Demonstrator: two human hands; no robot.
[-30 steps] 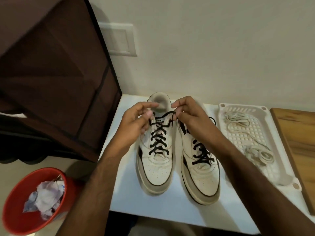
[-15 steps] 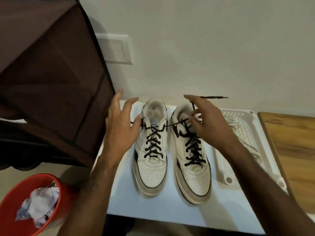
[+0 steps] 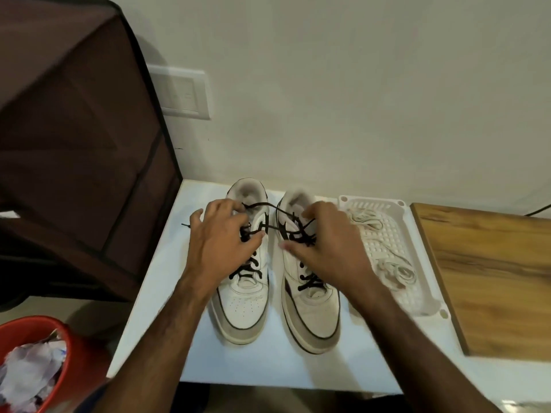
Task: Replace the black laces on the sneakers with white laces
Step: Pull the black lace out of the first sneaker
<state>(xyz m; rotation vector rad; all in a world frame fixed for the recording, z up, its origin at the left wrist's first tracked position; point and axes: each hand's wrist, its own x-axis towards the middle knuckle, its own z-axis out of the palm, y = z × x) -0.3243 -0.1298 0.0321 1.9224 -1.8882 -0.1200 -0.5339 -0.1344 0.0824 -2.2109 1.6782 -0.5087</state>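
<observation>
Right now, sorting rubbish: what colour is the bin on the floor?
Red. The bin shows at lower left in the head view, holding crumpled paper.

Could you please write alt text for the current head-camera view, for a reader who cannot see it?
Two hands, left hand and right hand, work black laces on two white sneakers on a white table. White laces lie in a white tray at right.

white sneakers (image 3: pixel 310 308) side by side; black laces (image 3: pixel 262 228) loosened
</observation>
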